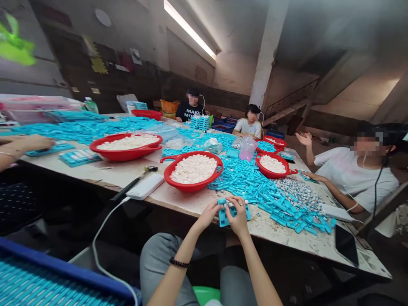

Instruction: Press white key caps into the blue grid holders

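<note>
Cluttered workshop desk (190, 203) has a blue compartmented tray (223, 219) held up at its near edge, left hand (211, 212) fingers closed on its left end, right hand (236, 214) fingers curled around its upper right, red basket (191, 186) and blue parts heap (244, 174) beyond.
</note>
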A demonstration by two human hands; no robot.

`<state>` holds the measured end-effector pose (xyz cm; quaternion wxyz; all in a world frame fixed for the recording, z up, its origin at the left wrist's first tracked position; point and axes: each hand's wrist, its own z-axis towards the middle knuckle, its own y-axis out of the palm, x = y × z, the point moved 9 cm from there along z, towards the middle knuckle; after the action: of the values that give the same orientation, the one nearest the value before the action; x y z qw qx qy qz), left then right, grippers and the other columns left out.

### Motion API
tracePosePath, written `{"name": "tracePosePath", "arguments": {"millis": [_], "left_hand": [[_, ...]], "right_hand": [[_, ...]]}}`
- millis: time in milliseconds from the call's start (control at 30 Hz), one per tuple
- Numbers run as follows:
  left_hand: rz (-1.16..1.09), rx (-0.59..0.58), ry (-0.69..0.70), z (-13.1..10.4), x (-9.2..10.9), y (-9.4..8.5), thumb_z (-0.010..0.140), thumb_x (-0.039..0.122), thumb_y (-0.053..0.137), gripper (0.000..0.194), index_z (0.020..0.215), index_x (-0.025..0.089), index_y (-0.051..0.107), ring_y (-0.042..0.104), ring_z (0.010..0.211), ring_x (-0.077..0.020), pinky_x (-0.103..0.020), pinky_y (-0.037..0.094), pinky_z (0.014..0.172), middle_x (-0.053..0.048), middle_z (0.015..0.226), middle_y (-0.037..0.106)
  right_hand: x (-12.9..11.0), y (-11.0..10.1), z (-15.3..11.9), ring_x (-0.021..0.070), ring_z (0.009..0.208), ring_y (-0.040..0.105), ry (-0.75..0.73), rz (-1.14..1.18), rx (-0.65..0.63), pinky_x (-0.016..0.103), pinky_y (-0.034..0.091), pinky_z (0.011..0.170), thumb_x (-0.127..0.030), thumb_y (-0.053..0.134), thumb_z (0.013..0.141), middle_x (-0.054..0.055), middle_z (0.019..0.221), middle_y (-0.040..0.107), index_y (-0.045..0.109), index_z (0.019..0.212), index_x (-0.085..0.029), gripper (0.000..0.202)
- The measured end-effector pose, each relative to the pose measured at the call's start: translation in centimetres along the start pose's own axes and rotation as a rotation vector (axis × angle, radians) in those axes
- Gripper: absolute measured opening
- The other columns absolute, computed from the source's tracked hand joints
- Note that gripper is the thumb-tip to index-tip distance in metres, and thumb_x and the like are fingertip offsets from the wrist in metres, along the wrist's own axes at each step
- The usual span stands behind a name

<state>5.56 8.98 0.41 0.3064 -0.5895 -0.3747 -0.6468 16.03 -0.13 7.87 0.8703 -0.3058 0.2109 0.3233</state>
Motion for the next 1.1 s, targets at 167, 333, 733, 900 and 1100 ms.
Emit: {"name": "tracePosePath", "arguments": {"millis": [167,333,733,900,1100], "left_hand": [[-0.019,-0.013,-0.030,0.0,-0.1,0.1,0.069,0.042,0.069,0.048,0.110,0.017,0.067,0.067,0.081,-0.0221,-0.030,0.052,0.068,-0.005,0.098,0.073],[-0.022,-0.019,-0.003,-0.1,0.2,0.2,0.071,0.041,0.070,0.044,0.108,0.018,0.068,0.067,0.085,-0.0226,-0.029,0.052,0.070,-0.005,0.098,0.073],[-0.053,0.025,0.124,0.4,-0.1,-0.3,0.075,0.048,0.070,0.055,0.120,0.017,0.063,0.057,0.123,-0.0353,-0.044,0.046,0.099,-0.014,0.124,0.068],[-0.054,0.004,0.181,0.5,0.0,-0.3,0.078,0.055,0.070,0.059,0.124,0.019,0.061,0.039,0.142,-0.0375,-0.049,0.032,0.116,-0.014,0.144,0.057],[-0.056,-0.044,0.160,-0.7,0.4,0.4,0.081,0.048,0.067,0.047,0.116,0.018,0.066,0.046,0.135,-0.0393,-0.052,0.036,0.113,-0.014,0.134,0.064]], "right_hand": [[0.0,-0.3,0.1,0.0250,0.111,0.057,0.028,0.007,0.014,0.042,0.044,0.101,-0.021,0.053,0.091,0.008,0.112,0.065,0.069,0.113,-0.025,0.027],[0.2,-0.2,0.1,0.0247,0.108,0.059,0.015,0.043,0.024,0.042,0.045,0.099,-0.020,0.054,0.089,0.007,0.108,0.066,0.070,0.108,-0.025,0.026],[-6.7,7.0,9.5,0.0218,0.101,0.062,-0.088,0.012,-0.245,0.033,0.047,0.095,-0.011,0.055,0.085,0.003,0.100,0.070,0.076,0.095,-0.026,0.028],[-4.3,17.6,13.9,0.0188,0.095,0.067,0.044,-0.200,-0.640,0.026,0.050,0.086,-0.003,0.059,0.081,0.004,0.101,0.074,0.076,0.099,-0.021,0.031],[-1.5,23.1,15.1,0.0178,0.080,0.068,0.125,-0.306,-0.751,0.023,0.047,0.069,-0.003,0.062,0.082,0.004,0.090,0.075,0.076,0.096,-0.019,0.026]]}}
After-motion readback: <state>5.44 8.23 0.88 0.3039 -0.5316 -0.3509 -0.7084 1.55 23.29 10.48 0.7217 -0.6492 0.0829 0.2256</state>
